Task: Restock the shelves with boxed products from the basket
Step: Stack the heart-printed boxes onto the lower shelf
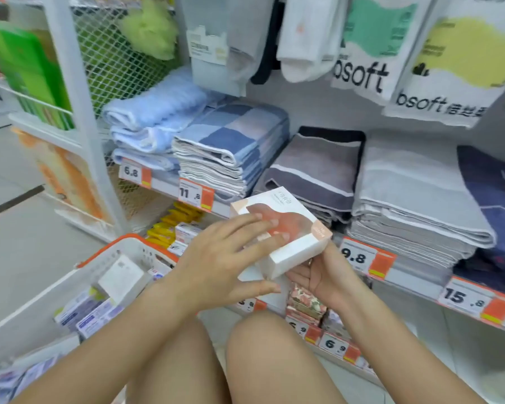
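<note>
Towel-stacked store shelves (414, 277) fill the background while the basket (70, 275) at left holds several boxes, so restocking looks far from done, and 1 white-and-peach box (286, 237) sits cradled on the right hand (318, 275) with the left hand (222, 258) spread flat across its top.

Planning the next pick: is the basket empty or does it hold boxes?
Not empty: the basket holds several boxes, among them a white box and blue-labelled boxes.

basket (70, 275) left of shelf (414, 275)
</note>
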A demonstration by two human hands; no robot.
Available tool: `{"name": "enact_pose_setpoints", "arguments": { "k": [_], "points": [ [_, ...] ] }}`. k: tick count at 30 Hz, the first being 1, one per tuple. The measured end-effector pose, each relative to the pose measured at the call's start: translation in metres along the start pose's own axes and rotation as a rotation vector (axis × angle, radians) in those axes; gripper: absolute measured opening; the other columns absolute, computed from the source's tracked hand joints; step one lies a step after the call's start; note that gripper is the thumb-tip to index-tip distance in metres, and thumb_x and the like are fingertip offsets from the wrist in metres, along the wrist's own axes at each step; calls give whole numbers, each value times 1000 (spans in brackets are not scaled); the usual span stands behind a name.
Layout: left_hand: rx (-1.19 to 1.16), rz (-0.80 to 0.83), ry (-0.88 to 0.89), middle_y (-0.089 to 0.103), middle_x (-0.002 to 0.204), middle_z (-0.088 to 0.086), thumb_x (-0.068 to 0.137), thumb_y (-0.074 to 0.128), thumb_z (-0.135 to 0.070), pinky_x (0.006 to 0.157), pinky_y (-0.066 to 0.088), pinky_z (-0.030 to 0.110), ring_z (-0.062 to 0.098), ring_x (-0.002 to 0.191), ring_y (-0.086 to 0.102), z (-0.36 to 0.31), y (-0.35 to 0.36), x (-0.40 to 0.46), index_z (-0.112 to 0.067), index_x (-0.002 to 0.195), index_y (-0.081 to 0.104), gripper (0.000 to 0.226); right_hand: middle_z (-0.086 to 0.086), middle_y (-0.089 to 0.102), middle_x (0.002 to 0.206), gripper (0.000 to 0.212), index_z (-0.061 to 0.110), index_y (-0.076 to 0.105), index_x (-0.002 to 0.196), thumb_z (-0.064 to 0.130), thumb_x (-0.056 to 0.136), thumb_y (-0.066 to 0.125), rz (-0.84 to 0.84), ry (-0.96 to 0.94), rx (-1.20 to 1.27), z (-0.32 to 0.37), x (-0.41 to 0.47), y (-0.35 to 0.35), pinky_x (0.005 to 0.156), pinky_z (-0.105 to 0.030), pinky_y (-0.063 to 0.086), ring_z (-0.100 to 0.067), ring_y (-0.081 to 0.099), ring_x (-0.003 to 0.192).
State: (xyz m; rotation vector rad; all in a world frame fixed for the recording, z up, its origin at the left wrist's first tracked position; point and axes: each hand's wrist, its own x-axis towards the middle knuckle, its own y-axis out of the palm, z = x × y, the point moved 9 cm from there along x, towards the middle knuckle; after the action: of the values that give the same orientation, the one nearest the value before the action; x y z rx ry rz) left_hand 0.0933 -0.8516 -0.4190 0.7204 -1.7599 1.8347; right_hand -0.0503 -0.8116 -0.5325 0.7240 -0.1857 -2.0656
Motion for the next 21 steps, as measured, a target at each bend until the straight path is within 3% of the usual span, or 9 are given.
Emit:
{"name": "enact_pose_setpoints", "arguments": {
  "k": [2, 4, 6, 8, 11, 14, 16, 18, 21],
  "points": [
    [-175, 52, -181, 52, 138, -2, 86, 47, -65, 107, 34, 36, 19, 132, 43, 7, 10, 17, -24, 128, 59, 60, -11, 71, 102, 31, 15, 65, 108, 37, 95, 47, -37, -9, 8, 5, -6, -22, 57, -27, 58, -22, 72, 73],
    [-363, 100, -511, 43, 142, -9, 82, 45, -68, 112, 23, 30, 10, 136, 32, 31, 26, 24, -30, 133, 53, 64, -12, 70, 106, 32, 17, 65, 110, 38, 95, 47, -68, 6, 8, 6, -12, -42, 56, -28, 58, -22, 73, 74],
    [-733, 232, -898, 47, 137, -12, 74, 56, -67, 112, 27, 31, 8, 131, 40, 48, 60, 17, -37, 133, 51, 66, -12, 69, 109, 34, 17, 64, 114, 40, 95, 48, -75, 22, 6, 7, -18, -58, 56, -29, 58, -22, 73, 73],
    [-1177, 464, -1111, 64, 123, 0, 74, 63, -58, 106, 41, 41, 19, 116, 59, 33, 97, 12, -34, 122, 62, 54, -13, 69, 109, 35, 16, 63, 116, 40, 95, 47, -63, 27, -33, 9, -22, -73, 56, -29, 58, -21, 73, 71],
    [-1378, 603, -1119, 72, 95, 6, 73, 66, -48, 82, 55, 37, 19, 86, 68, 10, 117, 12, -27, 101, 74, 36, -8, 73, 89, 33, 15, 64, 108, 38, 96, 44, -9, 31, -148, 14, -29, -91, 58, -29, 59, -20, 71, 65],
    [-1440, 675, -1153, 68, 89, 11, 66, 66, -53, 64, 54, 35, 23, 76, 64, -7, 139, 2, -25, 99, 73, 44, -4, 72, 82, 39, 18, 66, 105, 47, 95, 42, 45, 76, -239, 12, -37, -109, 58, -28, 58, -19, 71, 66],
    [-1458, 705, -1207, 67, 89, 14, 70, 61, -55, 63, 52, 35, 27, 76, 63, -16, 152, -8, -23, 104, 70, 48, -2, 71, 85, 47, 22, 66, 111, 56, 93, 38, 108, 115, -251, 9, -43, -115, 60, -28, 58, -20, 70, 68],
    [-1447, 733, -1262, 68, 90, 16, 78, 54, -55, 62, 53, 35, 28, 75, 64, -22, 162, -16, -17, 113, 65, 52, -5, 69, 101, 60, 26, 61, 124, 68, 87, 40, 202, 127, -185, 5, -49, -120, 65, -33, 60, -23, 70, 79],
    [-1377, 815, -1290, 69, 103, 21, 89, 46, -54, 74, 56, 42, 31, 83, 67, -28, 168, -22, -13, 119, 62, 52, -7, 66, 114, 84, 20, 58, 129, 65, 60, 77, 301, 109, -90, -6, -56, -129, 71, -40, 60, -28, 68, 94]
  ]
}}
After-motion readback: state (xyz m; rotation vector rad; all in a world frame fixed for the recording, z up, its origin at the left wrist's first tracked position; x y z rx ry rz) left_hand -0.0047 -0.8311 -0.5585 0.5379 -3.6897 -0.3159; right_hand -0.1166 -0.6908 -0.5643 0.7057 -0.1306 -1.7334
